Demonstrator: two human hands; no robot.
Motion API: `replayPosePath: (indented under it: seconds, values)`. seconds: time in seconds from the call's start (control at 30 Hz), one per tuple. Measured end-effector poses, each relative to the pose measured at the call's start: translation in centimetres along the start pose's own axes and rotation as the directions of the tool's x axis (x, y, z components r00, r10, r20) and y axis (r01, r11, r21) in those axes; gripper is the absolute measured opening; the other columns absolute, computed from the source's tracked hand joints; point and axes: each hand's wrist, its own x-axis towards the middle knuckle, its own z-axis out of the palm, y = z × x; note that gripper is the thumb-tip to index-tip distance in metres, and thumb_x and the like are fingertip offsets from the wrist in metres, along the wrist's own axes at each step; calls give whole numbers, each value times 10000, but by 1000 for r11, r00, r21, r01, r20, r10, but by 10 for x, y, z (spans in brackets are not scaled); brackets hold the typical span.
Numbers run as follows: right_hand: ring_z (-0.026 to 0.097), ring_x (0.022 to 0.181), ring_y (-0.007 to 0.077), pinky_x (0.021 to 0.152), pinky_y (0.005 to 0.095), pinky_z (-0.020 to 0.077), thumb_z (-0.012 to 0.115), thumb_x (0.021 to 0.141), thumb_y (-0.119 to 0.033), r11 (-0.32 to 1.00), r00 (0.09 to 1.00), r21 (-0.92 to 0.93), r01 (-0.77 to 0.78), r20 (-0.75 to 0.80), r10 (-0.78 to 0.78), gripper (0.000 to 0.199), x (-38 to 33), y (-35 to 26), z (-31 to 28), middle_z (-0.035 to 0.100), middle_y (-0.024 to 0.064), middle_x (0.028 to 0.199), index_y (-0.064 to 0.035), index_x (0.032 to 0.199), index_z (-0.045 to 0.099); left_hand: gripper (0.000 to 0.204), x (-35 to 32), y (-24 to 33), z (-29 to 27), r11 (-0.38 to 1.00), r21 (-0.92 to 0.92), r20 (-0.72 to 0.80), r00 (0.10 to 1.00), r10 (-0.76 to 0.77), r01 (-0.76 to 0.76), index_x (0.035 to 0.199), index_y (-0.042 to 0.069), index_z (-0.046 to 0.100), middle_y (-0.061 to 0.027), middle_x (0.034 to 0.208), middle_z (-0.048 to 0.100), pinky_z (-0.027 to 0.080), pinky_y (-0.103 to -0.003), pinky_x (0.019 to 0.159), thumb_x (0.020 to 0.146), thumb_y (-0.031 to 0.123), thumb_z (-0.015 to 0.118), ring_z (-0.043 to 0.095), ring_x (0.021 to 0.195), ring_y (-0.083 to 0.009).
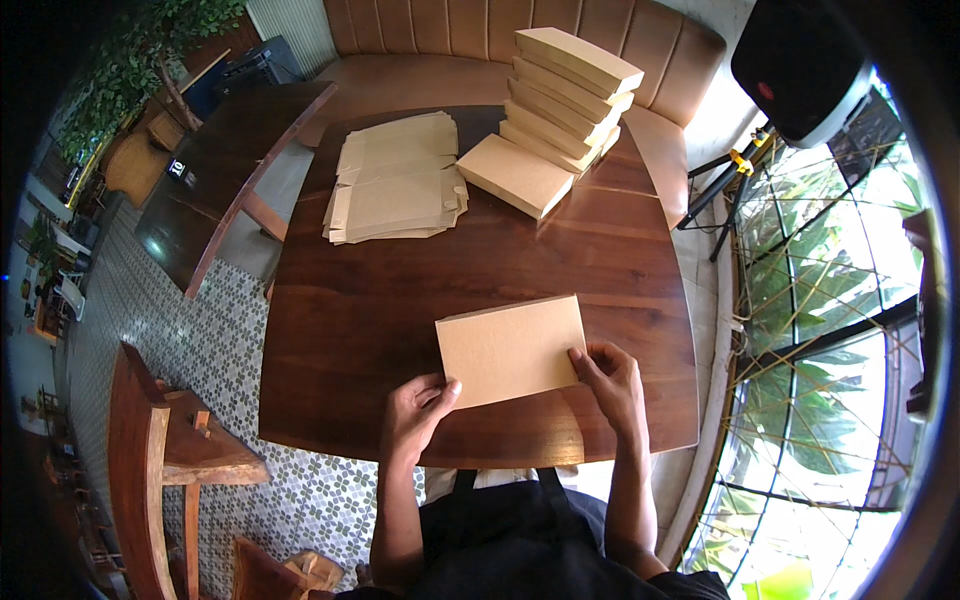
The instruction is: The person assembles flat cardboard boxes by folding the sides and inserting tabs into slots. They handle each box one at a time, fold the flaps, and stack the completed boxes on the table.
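Scene: a person seen from above at a dark wooden table (600, 250), forearms entering from the near edge.
Box in hand: a plain brown cardboard box (512, 349), shut and lying flat near the table's near edge, between the two hands.
Left hand: the left hand (415, 410) rests at the box's near-left corner, thumb touching the edge, fingers curled loosely; it presses rather than grips.
Right hand: the right hand (612, 385) sits at the box's right edge, fingertips on the cardboard, the hand partly open, steadying rather than clasping.
Finished work: a stack of folded boxes (565, 95) stands at the far side of the table, right of centre, several high and slightly askew, with a single folded box (515, 175) leaning against its near-left foot.
Work left: a pile of flat unfolded blanks (398, 178) lies at the far left of the table, apart from the stack; it looks fairly thick.
Progress, as a judgement: somewhere midway, with a fair number made up and many flats waiting.
Contents: every box visible is closed, so I cannot tell whether anything is inside.
Surroundings: a padded bench (480, 40) beyond the table, a patterned tile floor (200, 340) to the left, a window with greenery (840, 320) to the right.
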Motion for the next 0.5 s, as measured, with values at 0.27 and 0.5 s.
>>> replayPosePath:
  seconds: [0.27,0.5]
  values:
    - [709,946,150,869,296,567,811,972,-337,984,999,173,-30,36,24,434,4,1,2,758,110,1023,43,1154,706,391,6,-10,4,980,-196,-58,997,-48,36,1212,-67,697,-83,1149,734,548,-253,910,976,224,810,679,1039,-104]
    - [686,930,132,839,285,559,752,1010,-197,857,998,511,-62,39,50,299,15,9,15,735,62,1064,9,1200,649,326,14,-22,11,942,-334,-91,996,3,-33,1225,-40,683,-66,1119,732,534,-245,918,984,150,792,670,1024,-99]
